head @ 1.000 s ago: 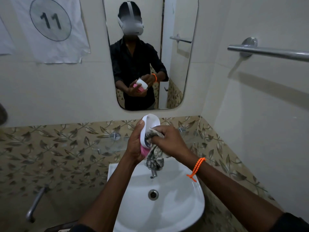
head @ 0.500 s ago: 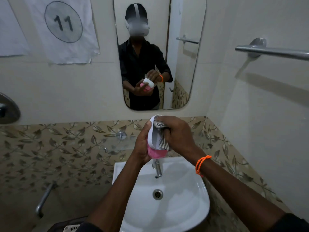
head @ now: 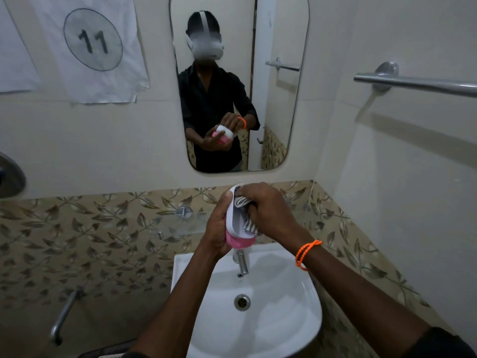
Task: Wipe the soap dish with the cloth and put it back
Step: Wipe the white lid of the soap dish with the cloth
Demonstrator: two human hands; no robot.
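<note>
A white soap dish (head: 233, 223) with a pink underside (head: 238, 241) stands on edge above the sink tap, its hollow facing right. My left hand (head: 216, 228) grips it from behind, thumb at its top rim. My right hand (head: 268, 210) presses a grey-and-white striped cloth (head: 247, 220) into the hollow near the dish's upper end. Most of the cloth is hidden under my fingers. An orange band circles my right wrist.
A white sink (head: 284, 319) with a chrome tap (head: 241, 262) lies right below my hands. A glass shelf (head: 175, 223) runs along the leaf-patterned tiles behind. A mirror (head: 273, 34) hangs above, a towel rail (head: 418, 83) at upper right, a pipe (head: 64, 313) at lower left.
My right hand slid the cloth from the dish's lower part up to its top end. The hanging tail of the cloth got bunched into the dish. The view shifted slightly.
</note>
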